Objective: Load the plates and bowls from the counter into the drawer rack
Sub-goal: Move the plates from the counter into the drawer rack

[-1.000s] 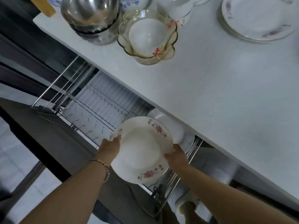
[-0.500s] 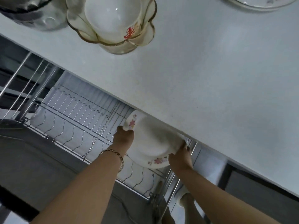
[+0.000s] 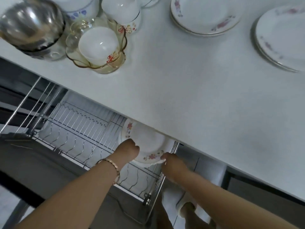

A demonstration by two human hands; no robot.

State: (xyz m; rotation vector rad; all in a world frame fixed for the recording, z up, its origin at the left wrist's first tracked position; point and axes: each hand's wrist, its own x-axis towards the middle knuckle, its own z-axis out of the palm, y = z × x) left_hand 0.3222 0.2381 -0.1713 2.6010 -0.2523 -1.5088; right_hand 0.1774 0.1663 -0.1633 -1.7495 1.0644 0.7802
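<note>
Down at the rack's (image 3: 85, 129) right end, under the bench (image 3: 181, 96) lip: both hands on one floral plate (image 3: 145, 144), getting stood up in the wires. Left hand (image 3: 127, 150) curled round its left rim, right hand (image 3: 170, 161) pinching the lower edge. Looks like early days, with nearly every slot empty. Still up top: two plate stacks (image 3: 204, 14), a steel bowl (image 3: 31, 27), a glass bowl (image 3: 97, 47) with a white one nested inside, plus more cups or bowls behind. Plate's top half hidden by the bench edge, so can't tell if another plate sits behind it. Far-right stack cut off by the frame.
</note>
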